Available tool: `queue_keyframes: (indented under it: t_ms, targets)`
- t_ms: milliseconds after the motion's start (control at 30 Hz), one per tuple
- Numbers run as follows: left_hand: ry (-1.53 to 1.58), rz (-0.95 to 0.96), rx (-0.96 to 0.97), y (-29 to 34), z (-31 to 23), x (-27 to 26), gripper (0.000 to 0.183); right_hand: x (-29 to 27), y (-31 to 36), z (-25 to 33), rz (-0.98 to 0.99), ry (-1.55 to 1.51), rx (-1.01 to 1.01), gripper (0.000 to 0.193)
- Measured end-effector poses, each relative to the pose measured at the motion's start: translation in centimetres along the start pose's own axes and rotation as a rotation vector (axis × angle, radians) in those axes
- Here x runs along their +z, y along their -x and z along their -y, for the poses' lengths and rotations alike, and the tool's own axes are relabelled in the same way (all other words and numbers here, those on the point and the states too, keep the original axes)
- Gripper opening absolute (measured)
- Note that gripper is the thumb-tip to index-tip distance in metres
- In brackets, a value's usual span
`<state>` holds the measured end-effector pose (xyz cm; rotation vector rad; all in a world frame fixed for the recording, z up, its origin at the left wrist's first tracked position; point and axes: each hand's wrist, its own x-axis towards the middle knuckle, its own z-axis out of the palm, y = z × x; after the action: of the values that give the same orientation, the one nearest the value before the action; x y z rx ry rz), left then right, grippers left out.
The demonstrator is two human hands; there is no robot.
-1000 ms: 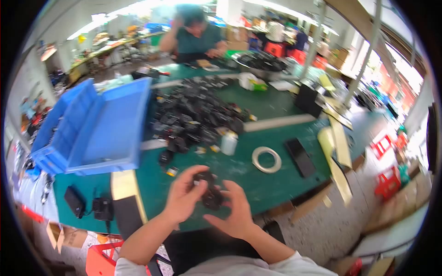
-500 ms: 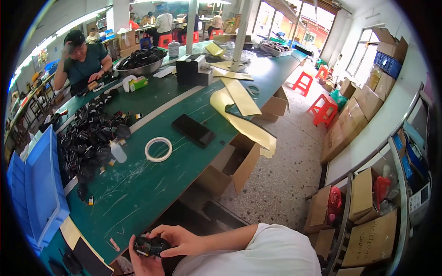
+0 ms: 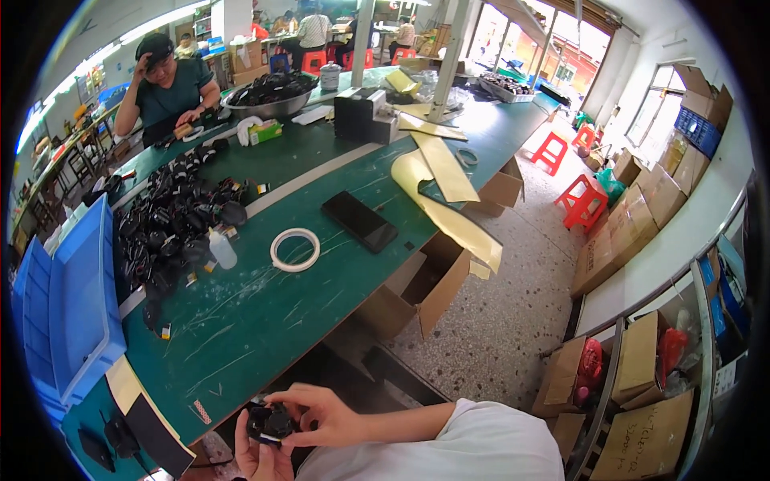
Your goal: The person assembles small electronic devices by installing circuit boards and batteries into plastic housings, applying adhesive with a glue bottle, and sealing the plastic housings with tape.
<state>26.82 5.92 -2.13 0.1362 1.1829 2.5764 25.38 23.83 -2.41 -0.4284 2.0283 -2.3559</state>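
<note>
A small black rounded plastic part (image 3: 270, 422), with a pale strip along its lower edge, is held just off the table's near edge. My left hand (image 3: 255, 455) is closed round its left side and underside, thumb and fingers upright. My right hand (image 3: 319, 415) grips its right side between bent fingers and thumb. The part's inner detail is too small to make out. On the green table (image 3: 233, 353) beyond lie a roll of white tape (image 3: 315, 255), a black phone (image 3: 359, 221), a small white squeeze bottle (image 3: 223, 250) and a heap of black parts (image 3: 172, 212).
A blue plastic bin (image 3: 84, 297) stands at the table's left end, near black pieces (image 3: 120, 437). Open cardboard boxes (image 3: 443, 289) sit beside the table's right edge. Across the table a person (image 3: 172, 92) sits near a metal bowl (image 3: 273, 100). Red stools (image 3: 581, 200) stand on the floor.
The view has shifted, so the table scene sits farther right. Both hands keep hold of the black part, which is turned differently, and my right fingers have shifted on it.
</note>
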Motion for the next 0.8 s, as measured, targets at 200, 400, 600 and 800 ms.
queue_keyframes:
  t_ms: [200, 400, 600, 800]
  targets:
    - [0.004, 0.003, 0.080, -1.7, 0.1, 0.7, 0.065, -1.1, -0.3, -0.5, -0.031, -0.287, 0.113, 0.062]
    - [-0.020, 0.044, 0.138, -1.2, 0.5, -1.2, 0.073, -1.1, -0.6, -0.3, -0.006, -0.437, 0.168, 0.066]
    - [0.142, -0.015, 0.194, -0.9, 1.4, -2.1, 0.077, -0.5, -0.8, -1.3, 0.087, -0.326, 0.007, 0.065]
    - [0.348, -0.048, 0.260, -2.8, 0.1, -1.3, 0.075, 0.5, -1.7, -1.9, 0.105, 0.033, -0.318, 0.075]
